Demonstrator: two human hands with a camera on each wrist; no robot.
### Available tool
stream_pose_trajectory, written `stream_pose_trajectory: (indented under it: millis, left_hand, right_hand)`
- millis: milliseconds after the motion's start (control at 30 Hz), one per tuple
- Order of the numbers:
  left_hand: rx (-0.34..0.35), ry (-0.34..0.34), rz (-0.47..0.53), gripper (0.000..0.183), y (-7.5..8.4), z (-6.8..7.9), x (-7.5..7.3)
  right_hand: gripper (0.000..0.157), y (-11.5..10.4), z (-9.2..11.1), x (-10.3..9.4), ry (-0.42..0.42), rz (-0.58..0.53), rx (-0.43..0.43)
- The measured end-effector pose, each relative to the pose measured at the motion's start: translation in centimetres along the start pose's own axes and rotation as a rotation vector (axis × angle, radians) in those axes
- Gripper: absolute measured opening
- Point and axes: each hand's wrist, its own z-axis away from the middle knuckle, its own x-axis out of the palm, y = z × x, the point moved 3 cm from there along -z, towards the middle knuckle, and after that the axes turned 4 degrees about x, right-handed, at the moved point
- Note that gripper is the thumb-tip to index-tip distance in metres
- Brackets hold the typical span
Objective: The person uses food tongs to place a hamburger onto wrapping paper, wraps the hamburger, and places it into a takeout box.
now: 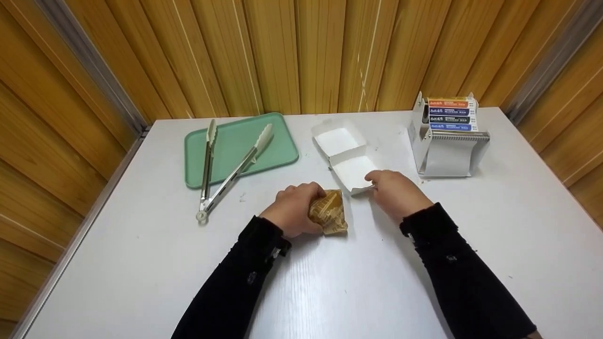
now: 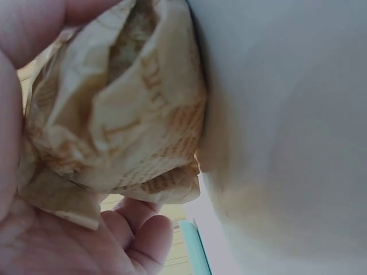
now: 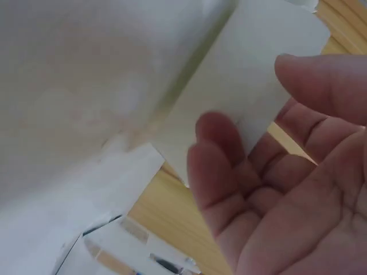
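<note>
My left hand (image 1: 294,209) grips a package wrapped in brown printed paper (image 1: 330,213), thumb on its near side and fingers round the far side. In the left wrist view the creased wrapper (image 2: 132,114) shows a fold gaping at the top; what it encloses cannot be made out. To the right, my right hand (image 1: 398,193) pinches the near right corner of an open white paper box (image 1: 354,170). The box lies unfolded in two halves, inside faces up. One of its side flaps (image 3: 241,86) stands between thumb and fingers in the right wrist view.
A green tray (image 1: 235,141) lies at the back left, with spread metal tongs (image 1: 231,179) resting partly across it. A white dispenser (image 1: 450,141) with coloured label rolls stands at the back right. Wood-patterned walls (image 1: 320,56) bound the white table (image 1: 141,263).
</note>
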Motion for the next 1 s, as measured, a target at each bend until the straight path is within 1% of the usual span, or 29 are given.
stream_pose_trajectory:
  millis: [67,133,233,267,300,367,467,567,700,867,1000]
  left_hand:
    - [0.018,-0.003,-0.011,0.073,0.0,0.0,0.1]
    - [0.034,-0.005,-0.021,0.072,0.0,0.0,0.2]
    - [0.056,-0.012,-0.03,0.071,0.1,0.1,0.3]
    - [0.062,-0.013,-0.031,0.071,0.1,0.2,0.3]
    - [0.068,-0.015,-0.034,0.071,0.2,0.2,0.3]
    - [0.079,-0.021,-0.044,0.072,0.3,0.3,0.3]
    - [0.098,-0.034,-0.068,0.074,0.7,0.4,0.3]
    - [0.116,-0.051,-0.093,0.076,1.1,0.5,0.4]
    - [0.137,-0.059,-0.116,0.075,1.6,0.7,0.6]
    - [0.146,-0.045,-0.14,0.079,1.9,0.8,1.0]
    - [0.15,-0.028,-0.153,0.081,1.9,0.6,1.3]
  right_hand:
    - [0.04,-0.4,0.0,-0.1,-0.002,-0.016,-0.027]
    - [0.04,-0.3,0.1,-0.4,0.041,-0.012,-0.048]
    - [0.04,0.4,0.1,-0.8,0.125,0.017,-0.012]
    - [0.041,0.7,0.0,-0.9,0.131,0.032,0.014]
    - [0.042,1.0,0.0,-0.9,0.127,0.043,0.039]
    - [0.045,1.3,0.0,-0.8,0.086,0.053,0.084]
    - [0.048,1.1,-0.1,-0.4,0.028,0.048,0.106]
    - [0.043,0.5,-0.1,-0.1,0.026,0.05,0.082]
    - [0.034,-0.2,0.0,0.4,0.045,0.061,0.034]
    - [0.029,-0.7,0.0,0.7,0.073,0.072,-0.013]
    - [0.028,-0.8,-0.1,0.9,0.071,0.072,-0.021]
